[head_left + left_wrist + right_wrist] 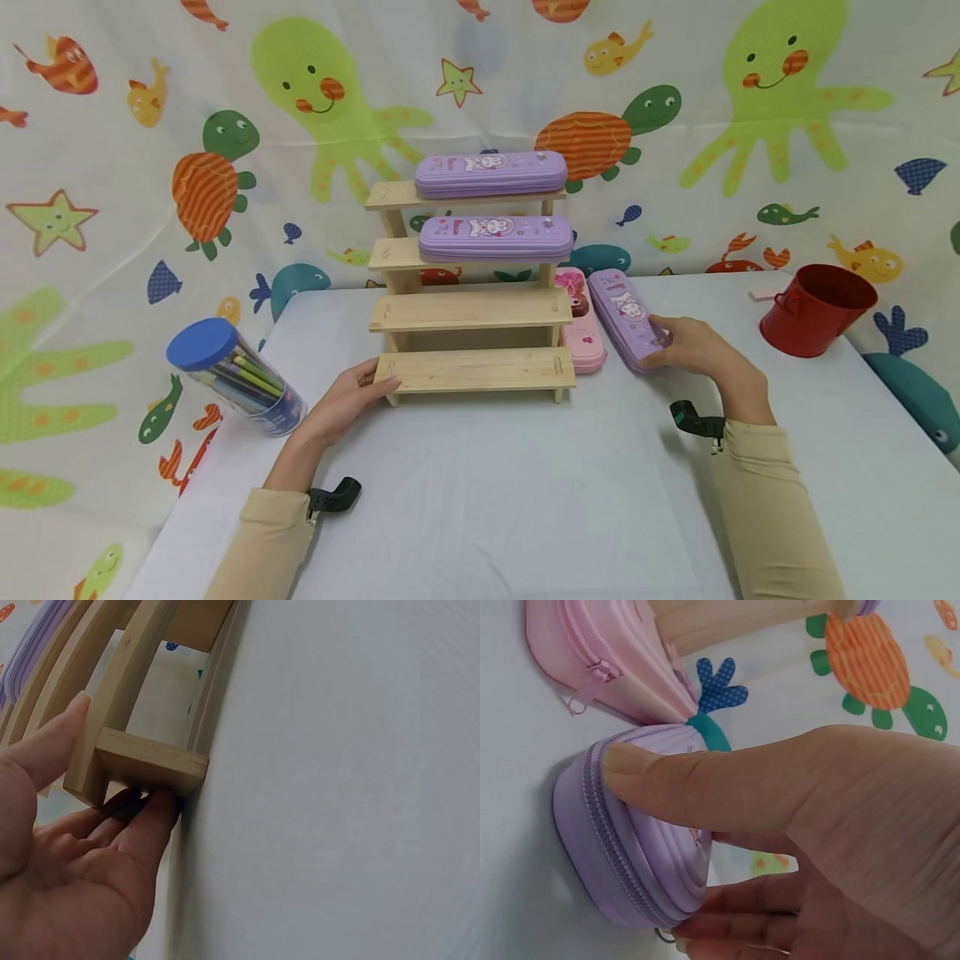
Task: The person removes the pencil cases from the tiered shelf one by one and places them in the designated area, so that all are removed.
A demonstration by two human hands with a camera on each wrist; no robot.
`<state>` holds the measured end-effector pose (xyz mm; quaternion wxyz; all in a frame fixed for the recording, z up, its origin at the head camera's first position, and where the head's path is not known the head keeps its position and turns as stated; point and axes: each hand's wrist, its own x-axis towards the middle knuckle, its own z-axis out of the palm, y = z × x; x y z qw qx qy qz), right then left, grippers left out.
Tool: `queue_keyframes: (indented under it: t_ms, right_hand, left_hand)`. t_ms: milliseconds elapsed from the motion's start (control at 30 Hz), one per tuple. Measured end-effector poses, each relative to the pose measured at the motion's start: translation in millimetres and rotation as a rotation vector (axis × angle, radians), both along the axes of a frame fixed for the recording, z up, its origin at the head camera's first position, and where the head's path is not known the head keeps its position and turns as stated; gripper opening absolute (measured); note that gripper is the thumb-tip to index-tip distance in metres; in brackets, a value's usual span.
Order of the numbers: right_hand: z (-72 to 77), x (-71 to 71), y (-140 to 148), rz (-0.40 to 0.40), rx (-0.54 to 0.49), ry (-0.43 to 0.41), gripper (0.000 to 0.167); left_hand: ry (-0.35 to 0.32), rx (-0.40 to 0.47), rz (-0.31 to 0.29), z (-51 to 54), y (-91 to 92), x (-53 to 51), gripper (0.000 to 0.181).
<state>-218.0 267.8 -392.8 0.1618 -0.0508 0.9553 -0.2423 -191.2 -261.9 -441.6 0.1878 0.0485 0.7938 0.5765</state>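
A stepped wooden display rack point(472, 310) stands on the white table, with one purple pencil case point(491, 179) on its top step and another purple pencil case point(495, 242) on the step below. The two lower steps are bare. My left hand point(341, 408) grips the lowest step's left end, thumb on top and fingers beneath in the left wrist view. At the rack's right, my right hand point(697, 354) holds the near end of a third purple pencil case point(622, 312) between thumb and fingers. Beside that lies a pink pencil case point(581, 337), partly hidden by the rack.
On the left is a clear tub of pens point(236, 375) with a blue lid. A red bucket point(817, 312) stands at the right, near a small pink block point(765, 294). Behind the table hangs a sea-animal curtain point(465, 75).
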Motion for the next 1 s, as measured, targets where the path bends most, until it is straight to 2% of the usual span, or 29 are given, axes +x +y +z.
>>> queue_keyframes:
  t_ms: [433,667,1000]
  right_hand:
    - [2.4,-1.0,-6,0.055,-0.046,-0.022,0.093]
    - [3.6,-1.0,-11,0.056,-0.048,-0.050,0.091]
    - [4.1,-2.4,-12,0.067,-0.035,-0.014,0.085]
  left_hand:
    - [0.000,0.002,0.002,0.3,-0.4,0.1,0.083]
    - [-0.004,0.006,0.004,0.9,0.5,-0.4,0.082]
    - [0.008,-0.001,0.002,-0.6,-0.9,-0.8,0.082]
